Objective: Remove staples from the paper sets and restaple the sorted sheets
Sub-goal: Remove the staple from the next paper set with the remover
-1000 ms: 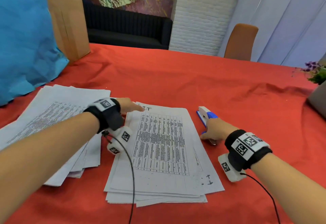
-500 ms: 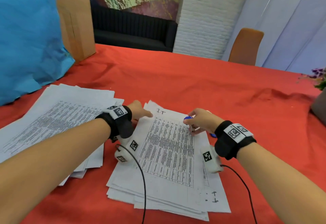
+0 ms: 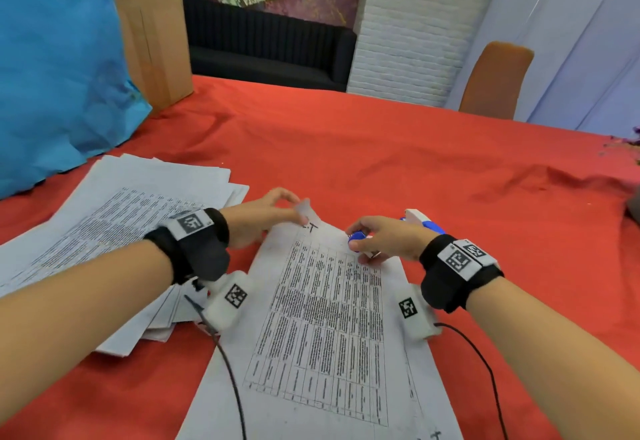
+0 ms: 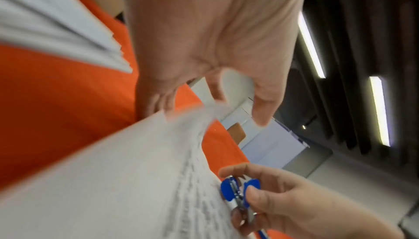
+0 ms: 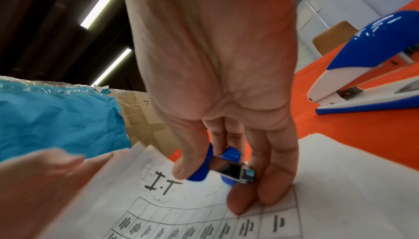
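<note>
Head view — left hand (image 3: 263, 217) pinches the paper set (image 3: 325, 318) corner; right hand (image 3: 384, 238) grips the staple remover (image 3: 356, 238).

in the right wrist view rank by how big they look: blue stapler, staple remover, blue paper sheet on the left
1. blue paper sheet, the widest patch in that view
2. blue stapler, cut off by the frame edge, so its full extent is unsure
3. staple remover, pinched by the right hand, clearly smallest
</note>
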Demonstrator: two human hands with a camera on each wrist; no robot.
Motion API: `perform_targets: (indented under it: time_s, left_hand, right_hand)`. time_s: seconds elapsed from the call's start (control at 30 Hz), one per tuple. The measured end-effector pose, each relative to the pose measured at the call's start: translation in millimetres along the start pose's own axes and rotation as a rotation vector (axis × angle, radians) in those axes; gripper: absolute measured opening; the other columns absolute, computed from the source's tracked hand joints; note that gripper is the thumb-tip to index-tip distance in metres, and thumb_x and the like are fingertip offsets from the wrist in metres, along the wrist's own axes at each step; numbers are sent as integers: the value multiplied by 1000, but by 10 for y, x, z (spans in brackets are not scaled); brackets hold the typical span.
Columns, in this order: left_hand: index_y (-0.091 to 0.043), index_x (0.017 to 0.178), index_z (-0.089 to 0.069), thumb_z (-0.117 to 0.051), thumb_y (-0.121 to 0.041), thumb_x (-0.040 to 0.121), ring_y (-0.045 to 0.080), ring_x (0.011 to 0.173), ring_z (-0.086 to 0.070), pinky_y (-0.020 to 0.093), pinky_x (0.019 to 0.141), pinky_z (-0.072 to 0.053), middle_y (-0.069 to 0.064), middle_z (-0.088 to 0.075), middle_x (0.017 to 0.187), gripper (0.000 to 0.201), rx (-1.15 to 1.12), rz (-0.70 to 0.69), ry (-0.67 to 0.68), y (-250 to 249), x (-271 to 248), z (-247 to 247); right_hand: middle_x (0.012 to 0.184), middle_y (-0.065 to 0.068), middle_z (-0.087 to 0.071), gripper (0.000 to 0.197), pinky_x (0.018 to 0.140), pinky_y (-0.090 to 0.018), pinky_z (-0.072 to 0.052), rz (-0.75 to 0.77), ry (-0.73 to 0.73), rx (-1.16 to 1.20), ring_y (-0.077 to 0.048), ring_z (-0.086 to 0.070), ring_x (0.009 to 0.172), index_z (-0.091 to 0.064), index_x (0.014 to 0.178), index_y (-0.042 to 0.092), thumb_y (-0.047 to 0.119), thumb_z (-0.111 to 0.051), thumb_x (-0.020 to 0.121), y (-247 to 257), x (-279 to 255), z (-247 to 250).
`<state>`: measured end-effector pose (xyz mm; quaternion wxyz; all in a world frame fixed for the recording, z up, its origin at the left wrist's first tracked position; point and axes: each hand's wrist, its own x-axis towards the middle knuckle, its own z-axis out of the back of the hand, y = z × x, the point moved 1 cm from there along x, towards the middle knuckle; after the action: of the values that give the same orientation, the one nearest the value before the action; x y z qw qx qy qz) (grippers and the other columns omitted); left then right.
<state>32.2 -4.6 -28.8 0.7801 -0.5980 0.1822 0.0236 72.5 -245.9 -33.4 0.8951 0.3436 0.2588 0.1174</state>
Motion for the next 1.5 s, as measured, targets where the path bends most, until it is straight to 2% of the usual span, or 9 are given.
perform_targets:
  time_s: [0.07,0.13,0.27,0.33,0.5,0.73,1.07,1.33,1.5]
  left_hand:
    - [-30,117,-43,-82,-39,44,23,108,-55,39,89,-47,4,-53,117,83,-149,44,-97,8,129,-28]
    - [-26,126,-38,-83,-31,47,35,108,-61,51,91,-51,14,-56,121,91,-139,103,-93,-5,193,-75]
    - [6,110,-56,-64,0,80,44,102,-63,60,90,-48,30,-63,114,32,-97,246,-15,-14,237,-142]
    - [10,116,-53,-54,7,85,43,104,-62,58,94,-46,29,-62,115,31,-92,285,-35,69,271,-127]
    - [5,116,-54,-38,2,92,36,92,-65,48,81,-50,25,-64,111,29,-285,291,-5,207,241,-125]
    - [5,128,-49,-37,-8,96,35,100,-62,46,85,-49,23,-61,121,36,-367,295,3,252,235,-105]
    - [5,125,-48,-38,-8,97,31,85,-65,43,76,-52,21,-66,99,33,-392,285,-6,287,260,-107]
    - [6,110,-57,-50,-2,91,32,80,-69,45,79,-56,21,-70,91,21,-370,250,1,293,244,-137]
    - [0,106,-64,-68,7,79,35,85,-69,47,75,-57,22,-70,98,29,-242,192,-185,281,297,-233]
  right_hand:
    - [109,-10,-54,37,71,-33,-58,15,9,-33,-22,-66,79,-49,125,11,15,-64,91,16,-7,-4]
    - [111,-11,-56,44,75,-37,-58,27,0,-93,-23,-67,80,-47,128,13,16,-67,88,28,-10,-33]
    - [120,-4,-55,52,74,-27,-50,95,-87,-368,-19,-60,89,-47,129,18,29,-71,85,122,33,-111]
    - [120,-4,-53,52,77,-25,-43,149,-136,-479,-17,-53,94,-48,128,17,30,-72,84,209,69,-172]
    - [107,1,-46,43,81,-24,-37,278,-196,-732,-20,-51,102,-52,118,11,22,-73,82,401,200,-306]
    - [107,-3,-44,27,67,-30,-37,317,-141,-931,-19,-48,77,-56,110,5,18,-65,88,565,191,-393]
    - [108,-6,-45,13,58,-29,-39,335,-139,-1088,-12,-40,58,-62,103,3,10,-59,91,688,137,-463]
    - [100,-6,-42,11,58,-32,-41,354,-145,-1082,-22,-51,72,-62,97,4,8,-53,91,718,187,-538]
    - [101,-1,-48,22,70,-30,-43,269,-162,-763,-20,-53,88,-61,105,11,24,-64,88,515,280,-471]
